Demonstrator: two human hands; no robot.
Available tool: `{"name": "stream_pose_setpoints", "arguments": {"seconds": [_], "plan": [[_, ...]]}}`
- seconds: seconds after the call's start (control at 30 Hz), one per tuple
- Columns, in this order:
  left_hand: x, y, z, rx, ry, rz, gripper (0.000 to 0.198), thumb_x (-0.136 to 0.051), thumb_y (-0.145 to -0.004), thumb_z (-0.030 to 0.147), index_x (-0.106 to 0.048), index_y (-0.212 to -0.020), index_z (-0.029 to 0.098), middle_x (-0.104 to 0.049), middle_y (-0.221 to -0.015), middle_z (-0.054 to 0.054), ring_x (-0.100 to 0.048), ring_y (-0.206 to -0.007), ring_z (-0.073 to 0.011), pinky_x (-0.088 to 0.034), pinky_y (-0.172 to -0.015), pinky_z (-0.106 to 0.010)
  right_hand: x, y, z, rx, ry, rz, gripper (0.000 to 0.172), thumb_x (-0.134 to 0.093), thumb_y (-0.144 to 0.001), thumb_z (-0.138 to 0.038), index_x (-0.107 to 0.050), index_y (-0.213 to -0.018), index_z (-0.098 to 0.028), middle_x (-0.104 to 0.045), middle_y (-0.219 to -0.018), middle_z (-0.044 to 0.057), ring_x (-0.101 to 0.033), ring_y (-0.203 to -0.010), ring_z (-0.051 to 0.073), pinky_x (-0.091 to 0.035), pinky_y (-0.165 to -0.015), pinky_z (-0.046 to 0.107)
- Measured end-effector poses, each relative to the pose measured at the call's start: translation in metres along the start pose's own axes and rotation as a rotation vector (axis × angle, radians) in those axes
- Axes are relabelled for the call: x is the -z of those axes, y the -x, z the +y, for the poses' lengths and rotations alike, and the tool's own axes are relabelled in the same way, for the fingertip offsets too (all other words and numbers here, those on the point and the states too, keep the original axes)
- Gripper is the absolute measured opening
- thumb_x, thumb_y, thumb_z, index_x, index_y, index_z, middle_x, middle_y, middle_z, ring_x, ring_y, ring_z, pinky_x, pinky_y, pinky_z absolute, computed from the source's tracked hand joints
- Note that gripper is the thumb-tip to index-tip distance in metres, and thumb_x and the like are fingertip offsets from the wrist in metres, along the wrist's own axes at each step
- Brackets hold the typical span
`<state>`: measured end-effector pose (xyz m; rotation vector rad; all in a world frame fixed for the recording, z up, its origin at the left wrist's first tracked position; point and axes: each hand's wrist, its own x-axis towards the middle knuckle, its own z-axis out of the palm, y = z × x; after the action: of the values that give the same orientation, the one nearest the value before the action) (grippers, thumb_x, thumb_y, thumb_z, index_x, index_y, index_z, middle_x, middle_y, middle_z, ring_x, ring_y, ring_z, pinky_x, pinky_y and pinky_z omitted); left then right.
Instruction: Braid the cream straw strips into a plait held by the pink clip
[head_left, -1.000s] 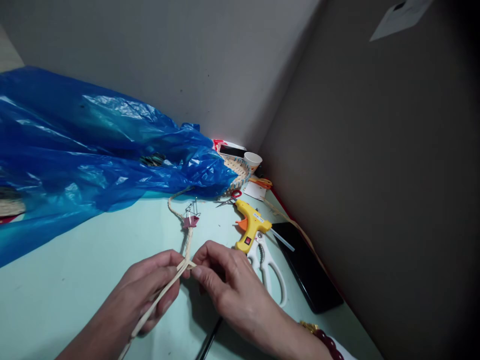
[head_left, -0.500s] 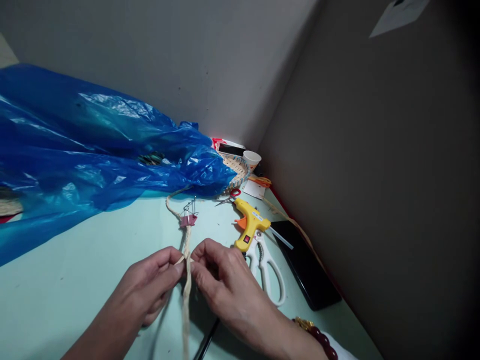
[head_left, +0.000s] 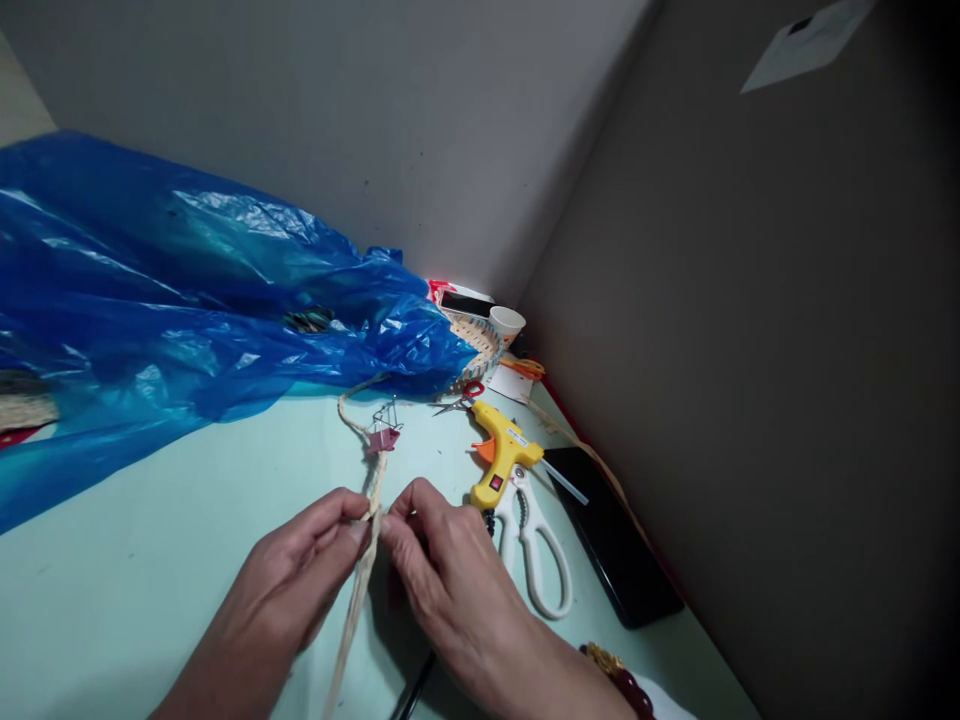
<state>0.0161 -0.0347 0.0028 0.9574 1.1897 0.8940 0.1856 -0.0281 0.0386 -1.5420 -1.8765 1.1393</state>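
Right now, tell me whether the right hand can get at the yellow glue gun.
Probably yes: the glue gun lies just beyond the right hand with nothing between, though that hand is pinching the straw braid.

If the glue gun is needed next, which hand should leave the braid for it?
Probably the right hand: the glue gun lies just beyond its knuckles, while the left hand pinches the braid on the far side.
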Motion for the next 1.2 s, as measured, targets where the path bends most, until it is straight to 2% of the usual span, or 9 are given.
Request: {"name": "stream_pose_setpoints", "arguments": {"seconds": [0.17, 0.43, 0.57, 0.63, 0.7, 0.8, 0.97, 1.1, 1.2], "plan": [[-0.004, 0.000, 0.004, -0.044, -0.033, 0.111, 0.038, -0.080, -0.073, 0.059, -0.076, -0.086, 0.024, -0.065, -0.069, 0.001, -0.054, -0.063, -0.0172, -0.038, -0.048, -0.022, 0.004, 0.000, -0.006, 0.021, -0.024, -0.038, 0.026, -0.045, -0.107, -0.031, -0.044, -0.082, -0.023, -0.051, -0.064, -0.003, -0.046, -0.061, 0.014, -0.031, -0.061, 0.027], [-0.006, -0.001, 0.006, -0.100, -0.065, 0.088, 0.031, -0.083, -0.074, 0.052, -0.074, -0.073, 0.022, -0.071, -0.070, -0.001, -0.062, -0.076, -0.0201, -0.049, -0.068, -0.024, 0.017, -0.001, -0.002, 0.134, -0.177, -0.179, 0.032, -0.037, -0.111, -0.035, -0.051, -0.085, -0.021, -0.066, -0.075, 0.000, -0.059, -0.074, 0.014, -0.042, -0.074, 0.024], [-0.008, 0.001, 0.008, -0.091, -0.113, 0.080, 0.046, -0.073, -0.080, 0.063, -0.069, -0.066, 0.020, -0.052, -0.056, 0.004, -0.040, -0.053, -0.0108, -0.033, -0.048, -0.019, 0.022, -0.001, 0.000, 0.083, -0.151, -0.208, 0.023, -0.046, -0.107, -0.030, -0.058, -0.090, -0.020, -0.070, -0.081, 0.001, -0.058, -0.073, 0.014, -0.041, -0.070, 0.025], [-0.011, 0.001, 0.010, -0.062, -0.119, 0.104, 0.052, -0.073, -0.075, 0.069, -0.065, -0.062, 0.019, -0.035, -0.051, 0.008, -0.021, -0.048, -0.0080, -0.017, -0.042, -0.019, 0.021, 0.000, 0.001, 0.093, -0.118, -0.173, 0.023, -0.046, -0.107, -0.031, -0.059, -0.092, -0.020, -0.072, -0.084, 0.002, -0.059, -0.073, 0.014, -0.041, -0.070, 0.026], [-0.013, 0.002, 0.012, -0.030, -0.089, 0.112, 0.055, -0.075, -0.070, 0.072, -0.062, -0.062, 0.019, -0.028, -0.052, 0.010, -0.015, -0.050, -0.0078, -0.012, -0.042, -0.019, 0.019, 0.001, 0.001, 0.100, -0.087, -0.136, 0.024, -0.044, -0.108, -0.034, -0.058, -0.092, -0.021, -0.071, -0.085, 0.002, -0.060, -0.074, 0.015, -0.040, -0.070, 0.026], [-0.012, 0.004, 0.013, 0.023, -0.005, 0.109, 0.056, -0.077, -0.067, 0.073, -0.062, -0.067, 0.020, -0.036, -0.055, 0.009, -0.024, -0.052, -0.0090, -0.021, -0.045, -0.018, 0.014, 0.003, -0.003, 0.071, -0.034, -0.112, 0.028, -0.042, -0.109, -0.036, -0.053, -0.088, -0.021, -0.070, -0.082, 0.004, -0.061, -0.075, 0.017, -0.042, -0.071, 0.028], [-0.007, 0.005, 0.009, 0.029, -0.001, 0.031, 0.044, -0.072, -0.080, 0.066, -0.069, -0.083, 0.022, -0.059, -0.062, 0.003, -0.044, -0.059, -0.0134, -0.031, -0.051, -0.019, 0.015, 0.002, -0.009, 0.053, -0.024, -0.161, 0.031, -0.037, -0.111, -0.036, -0.052, -0.087, -0.022, -0.071, -0.078, 0.004, -0.061, -0.072, 0.018, -0.043, -0.073, 0.030], [-0.007, 0.005, 0.009, 0.018, -0.042, 0.037, 0.042, -0.069, -0.083, 0.065, -0.070, -0.087, 0.023, -0.054, -0.055, 0.005, -0.043, -0.056, -0.0146, -0.032, -0.049, -0.021, 0.018, 0.002, -0.008, 0.076, -0.094, -0.200, 0.033, -0.035, -0.112, -0.032, -0.051, -0.084, -0.022, -0.068, -0.071, 0.001, -0.060, -0.072, 0.015, -0.043, -0.074, 0.026], [-0.010, 0.006, 0.014, -0.072, -0.084, 0.055, 0.033, -0.071, -0.084, 0.056, -0.069, -0.076, 0.024, -0.050, -0.054, 0.004, -0.058, -0.069, -0.0201, -0.045, -0.060, -0.023, 0.017, 0.003, -0.007, 0.072, -0.139, -0.213, 0.033, -0.034, -0.112, -0.033, -0.049, -0.085, -0.023, -0.065, -0.068, -0.001, -0.060, -0.074, 0.014, -0.043, -0.075, 0.023]]}}
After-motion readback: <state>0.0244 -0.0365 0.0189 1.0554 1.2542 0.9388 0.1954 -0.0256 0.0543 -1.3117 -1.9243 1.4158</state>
